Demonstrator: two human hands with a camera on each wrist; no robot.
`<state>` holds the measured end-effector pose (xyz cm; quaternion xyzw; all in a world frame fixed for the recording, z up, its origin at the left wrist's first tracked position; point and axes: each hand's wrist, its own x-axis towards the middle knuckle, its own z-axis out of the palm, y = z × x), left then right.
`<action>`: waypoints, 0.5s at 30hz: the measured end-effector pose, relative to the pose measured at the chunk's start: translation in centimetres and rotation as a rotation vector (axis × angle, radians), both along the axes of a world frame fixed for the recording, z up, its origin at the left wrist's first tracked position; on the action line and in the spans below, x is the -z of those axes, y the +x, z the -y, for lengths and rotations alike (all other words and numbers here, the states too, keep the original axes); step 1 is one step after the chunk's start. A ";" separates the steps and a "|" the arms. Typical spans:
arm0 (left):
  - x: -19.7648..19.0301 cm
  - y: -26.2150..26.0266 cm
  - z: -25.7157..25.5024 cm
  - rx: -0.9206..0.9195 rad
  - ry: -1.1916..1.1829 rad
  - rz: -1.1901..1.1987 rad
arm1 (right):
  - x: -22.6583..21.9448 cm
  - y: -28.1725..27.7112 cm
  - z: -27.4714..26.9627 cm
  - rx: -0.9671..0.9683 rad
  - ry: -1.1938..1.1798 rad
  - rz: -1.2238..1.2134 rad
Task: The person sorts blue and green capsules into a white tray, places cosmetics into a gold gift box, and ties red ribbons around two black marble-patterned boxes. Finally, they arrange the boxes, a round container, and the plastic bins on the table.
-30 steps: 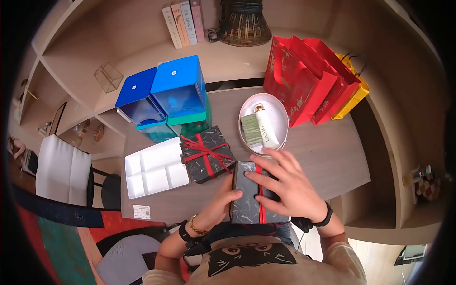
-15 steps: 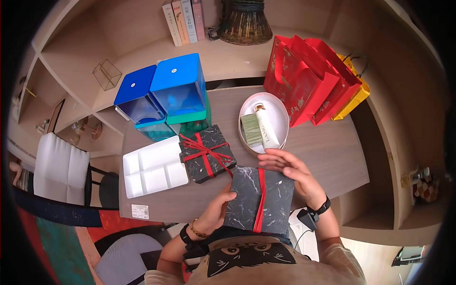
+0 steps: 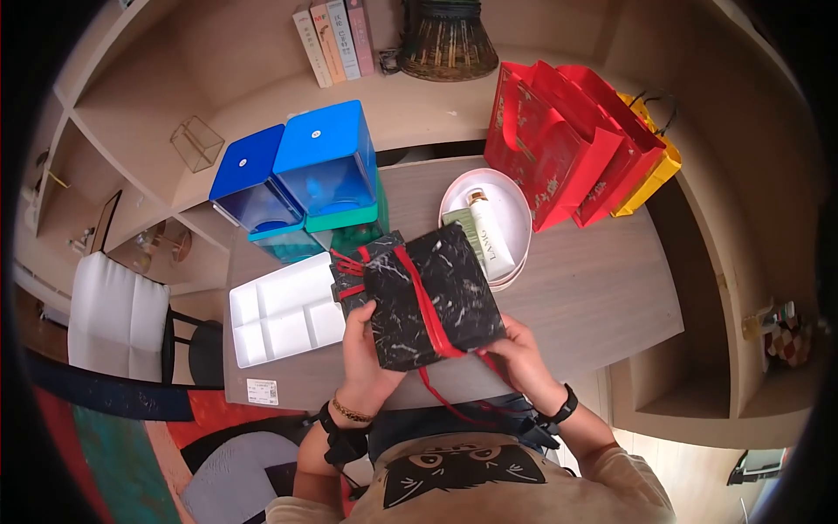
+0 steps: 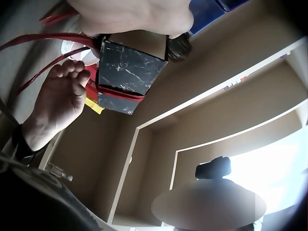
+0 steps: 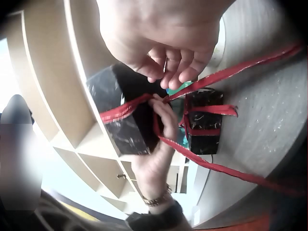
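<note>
A black marbled gift box (image 3: 454, 297) with a red ribbon (image 3: 421, 297) round it is held up, tilted, in front of the person. My left hand (image 3: 367, 358) grips it from the left and below; the right wrist view shows those fingers beside the ribbon's knot. My right hand (image 3: 531, 365) is at the box's lower right corner, fingers loosely bent. In the right wrist view, its fingertips are close to a loose ribbon tail (image 5: 231, 72), and a second tail (image 5: 202, 162) hangs apart. Another ribboned black box (image 5: 204, 119) lies on the table, partly hidden in the head view.
A white compartment tray (image 3: 288, 301) sits left on the table (image 3: 594, 297). Behind it stand blue bins (image 3: 323, 140). An oval box (image 3: 515, 205) holds a white tube (image 3: 491, 240) and a green packet. Red gift bags (image 3: 559, 140) are at the back right.
The held box has been raised forward and left, now overlapping the other black box. My right hand has moved down from its far edge to the lower right corner. Ribbon tails now hang below.
</note>
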<state>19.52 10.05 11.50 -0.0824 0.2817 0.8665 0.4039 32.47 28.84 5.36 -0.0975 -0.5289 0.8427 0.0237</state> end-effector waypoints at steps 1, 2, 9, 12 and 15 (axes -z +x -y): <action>-0.1 -0.3 -0.2 -0.008 -0.009 -0.029 | 0.3 0.0 0.2 -0.032 0.094 -0.006; -0.1 -0.5 -0.4 -0.006 0.003 -0.022 | 0.3 0.1 0.5 -0.073 0.105 -0.022; -1.3 -1.5 -0.2 0.059 0.088 0.010 | -2.3 -0.7 4.7 -0.148 0.464 -0.059; -2.2 -1.6 0.6 0.102 0.103 0.030 | -2.0 -0.9 5.8 -0.114 0.505 -0.190; -2.0 -2.0 1.8 0.057 0.011 -0.026 | -3.3 -0.9 5.5 -0.186 0.448 0.075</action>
